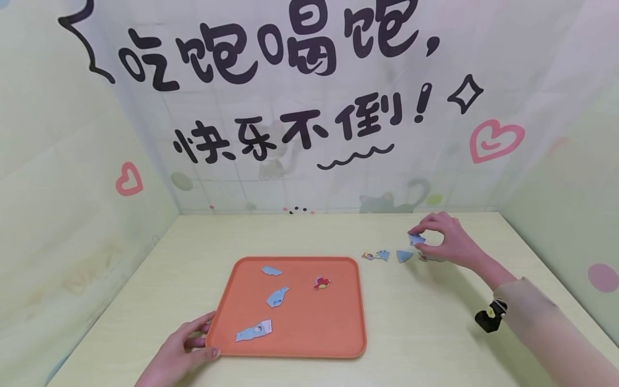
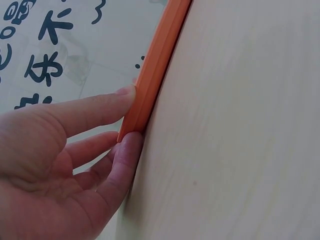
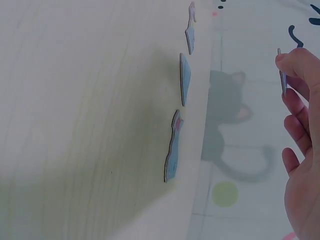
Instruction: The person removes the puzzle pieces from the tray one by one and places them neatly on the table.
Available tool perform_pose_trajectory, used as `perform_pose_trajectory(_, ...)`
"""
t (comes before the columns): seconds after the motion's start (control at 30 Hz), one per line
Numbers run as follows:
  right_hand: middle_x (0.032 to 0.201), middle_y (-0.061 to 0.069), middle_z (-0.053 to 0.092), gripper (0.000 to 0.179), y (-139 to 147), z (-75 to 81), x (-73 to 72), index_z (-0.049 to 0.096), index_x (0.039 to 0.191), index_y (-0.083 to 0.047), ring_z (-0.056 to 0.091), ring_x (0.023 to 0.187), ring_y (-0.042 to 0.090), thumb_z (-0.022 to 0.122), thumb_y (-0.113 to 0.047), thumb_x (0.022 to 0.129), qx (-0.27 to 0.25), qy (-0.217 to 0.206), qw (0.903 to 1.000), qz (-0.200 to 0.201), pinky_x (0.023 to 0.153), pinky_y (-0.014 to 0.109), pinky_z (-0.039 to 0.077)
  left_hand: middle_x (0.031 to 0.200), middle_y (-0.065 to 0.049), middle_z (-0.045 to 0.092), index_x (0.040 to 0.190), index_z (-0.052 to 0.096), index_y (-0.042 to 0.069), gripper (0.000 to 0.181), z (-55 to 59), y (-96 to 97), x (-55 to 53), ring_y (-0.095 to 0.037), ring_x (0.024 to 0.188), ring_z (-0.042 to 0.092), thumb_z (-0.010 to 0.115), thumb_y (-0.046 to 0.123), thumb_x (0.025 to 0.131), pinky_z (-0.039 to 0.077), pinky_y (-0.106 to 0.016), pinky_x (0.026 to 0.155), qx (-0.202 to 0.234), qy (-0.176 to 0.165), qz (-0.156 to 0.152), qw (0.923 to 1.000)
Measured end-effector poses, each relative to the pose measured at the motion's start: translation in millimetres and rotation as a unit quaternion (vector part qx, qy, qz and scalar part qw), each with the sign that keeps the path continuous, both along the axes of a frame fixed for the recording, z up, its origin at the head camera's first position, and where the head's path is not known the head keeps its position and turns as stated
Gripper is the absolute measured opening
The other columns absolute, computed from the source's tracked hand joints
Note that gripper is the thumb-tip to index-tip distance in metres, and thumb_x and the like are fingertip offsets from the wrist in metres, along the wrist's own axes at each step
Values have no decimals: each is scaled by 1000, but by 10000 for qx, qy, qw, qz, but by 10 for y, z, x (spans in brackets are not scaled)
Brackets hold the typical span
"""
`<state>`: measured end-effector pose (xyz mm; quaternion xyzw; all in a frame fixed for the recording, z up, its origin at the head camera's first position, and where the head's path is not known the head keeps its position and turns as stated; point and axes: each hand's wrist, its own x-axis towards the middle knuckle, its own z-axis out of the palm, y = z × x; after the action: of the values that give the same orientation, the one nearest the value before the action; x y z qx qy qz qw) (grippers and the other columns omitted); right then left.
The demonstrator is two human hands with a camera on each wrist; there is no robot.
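My right hand (image 1: 450, 244) pinches a small light-blue puzzle piece (image 1: 416, 239) between thumb and fingertips, raised above the back right of the table. In the right wrist view the held piece (image 3: 283, 75) is seen nearly edge-on. Beneath and left of that hand lie a triangular blue piece (image 1: 404, 256), another blue piece (image 1: 382, 255) and a small multicoloured one (image 1: 368, 256). A longer piece (image 3: 172, 150) is partly hidden by the hand in the head view. My left hand (image 1: 179, 346) holds the near left corner of an orange tray (image 1: 314, 322), fingers and thumb against its rim (image 2: 150, 75).
On the tray lie three blue pieces, one upper (image 1: 272, 271), one middle (image 1: 278, 297) and one lower (image 1: 254, 330), plus a red piece (image 1: 322, 284). A printed backdrop (image 1: 290, 188) stands behind the pale wooden table (image 1: 435, 333). A black object (image 1: 489, 318) is by the right sleeve.
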<state>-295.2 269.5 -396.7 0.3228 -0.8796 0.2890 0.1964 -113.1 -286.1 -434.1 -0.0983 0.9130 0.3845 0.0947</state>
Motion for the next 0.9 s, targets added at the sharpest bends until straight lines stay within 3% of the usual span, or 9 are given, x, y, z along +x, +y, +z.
perform_pose_trajectory(0.23,97,3,69,30,199,30,-23,76,102,-15,50,99,18,82,-3,75,-59,46,9997,-226,84,43,33,129,-11,58,148,43,7,82,-4,-4,-9,-18,103,59,83,25,79,51,-32,84,25,-13,-18,10000)
perform_pose_trajectory(0.47,97,3,69,29,384,24,-37,75,103,-13,46,99,6,81,-4,76,-39,163,9981,-594,83,36,37,129,-11,57,148,43,7,82,-8,-13,-4,-18,103,59,83,24,79,49,-29,83,-7,16,-46,10000)
perform_pose_trajectory(0.7,101,8,68,26,517,-9,-44,74,106,-9,49,101,24,78,-7,80,-95,-100,9960,-885,82,41,36,130,-11,57,149,43,7,82,-11,-12,-11,-17,104,59,83,23,79,49,-29,83,-24,36,-66,10000)
perform_pose_trajectory(0.9,101,9,67,26,602,-42,-42,74,107,-8,49,101,24,78,-9,82,-90,-158,9935,-1127,81,40,36,130,-11,57,149,43,6,82,-8,-11,-9,-17,104,59,83,23,79,49,-28,83,-3,22,-69,10000)
